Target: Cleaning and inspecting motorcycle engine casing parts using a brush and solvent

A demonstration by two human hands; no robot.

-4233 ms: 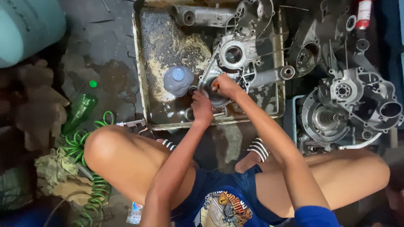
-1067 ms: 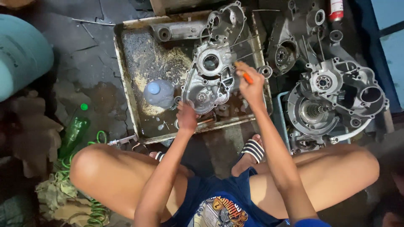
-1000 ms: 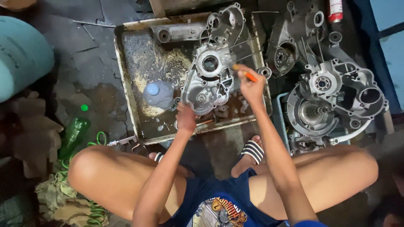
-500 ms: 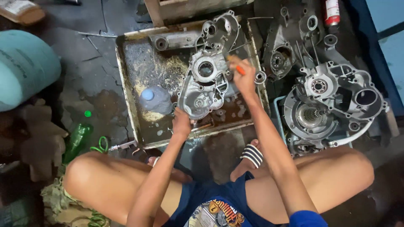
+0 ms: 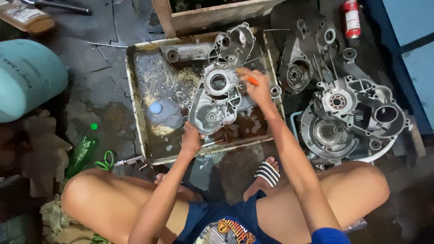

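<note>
While the left hand clamps down on the lower edge of the grey engine case cover, the right hand sits at the cover's upper right edge, fingers closed around a small orange-handled tool.

Changes: about four seconds back both hands were bunched low on the casting, near the tray's front edge. A second ago the right hand was lifted off to the right with the orange tool. Now it has come in and up, and the tool tip points left toward the cover's big round bore. The left hand has barely moved and is still pinning the same bottom corner. Judgement: the work has shifted from positioning the part to working on its upper face with the tool, left hand as the brace.

Where things lie: the cover lies flat and tilted diagonally in the dirty metal tray, between the two hands. Left grip touches its lowest corner; right hand overlaps its top right rim. The exact contact point of the tool tip is too small to tell.

Around it: a clear plastic bottle with a blue cap lies in the tray just left of the cover. Another casting is at the tray's far end. A large crankcase half sits outside, well right of the right arm. A green bottle is on the floor at left.
</note>
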